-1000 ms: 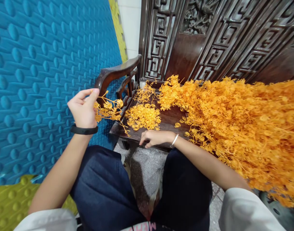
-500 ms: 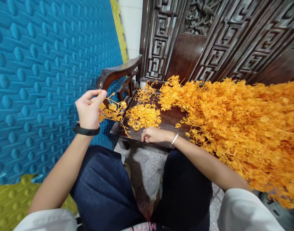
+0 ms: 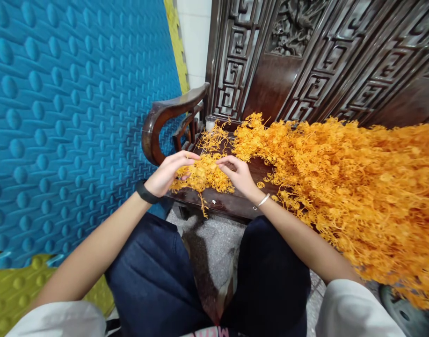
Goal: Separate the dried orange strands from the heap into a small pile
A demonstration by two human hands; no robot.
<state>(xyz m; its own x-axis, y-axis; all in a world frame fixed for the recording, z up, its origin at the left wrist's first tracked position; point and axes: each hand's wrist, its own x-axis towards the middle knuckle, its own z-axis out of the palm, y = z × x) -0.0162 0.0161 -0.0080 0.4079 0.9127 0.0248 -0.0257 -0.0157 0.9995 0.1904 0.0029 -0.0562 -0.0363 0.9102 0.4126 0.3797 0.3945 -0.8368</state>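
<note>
My left hand, with a black band at its wrist, is closed on an orange plastic flower sprig. The sprig sits over a small heap of loose orange flower pieces on the dark wooden bench, and one stem dangles past the front edge. Facing it from the right, my right hand holds thumb and forefinger pinched at the edge of the same heap. What lies between those fingertips is too small to make out. A silver bangle circles that wrist.
A big mass of orange artificial flowers covers the bench's right side. Thin bare-looking orange stems lie behind the small heap. A curved armrest bounds the left, a carved backrest the rear. A tiny white bit lies near the front edge.
My left hand has carried the sprig rightward and down, from beside the armrest to over the heap. My right hand has risen from the bench's front edge to meet it.
</note>
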